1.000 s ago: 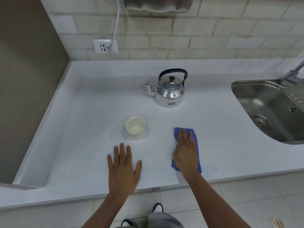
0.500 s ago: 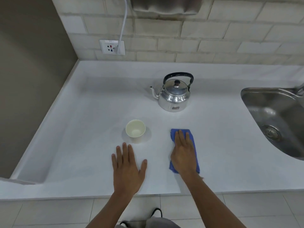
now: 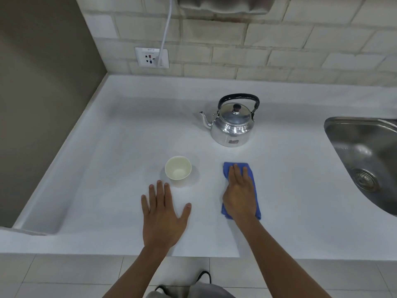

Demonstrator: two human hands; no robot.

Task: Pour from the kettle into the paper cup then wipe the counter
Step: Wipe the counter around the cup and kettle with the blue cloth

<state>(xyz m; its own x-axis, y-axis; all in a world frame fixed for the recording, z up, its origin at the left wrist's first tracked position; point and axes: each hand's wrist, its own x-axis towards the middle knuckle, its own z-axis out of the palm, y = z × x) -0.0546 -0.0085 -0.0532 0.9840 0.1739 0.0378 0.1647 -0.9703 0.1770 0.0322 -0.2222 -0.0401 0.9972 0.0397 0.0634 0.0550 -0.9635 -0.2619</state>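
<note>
Fingers [image 3: 236, 175] flat on cloth [image 3: 250, 175], hiding its middle | left hand [image 3: 164, 216] flat | sink [image 3: 335, 123] cropped

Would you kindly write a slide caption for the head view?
Left hand flat on counter, right hand on blue cloth; kettle and paper cup stand untouched.
</note>
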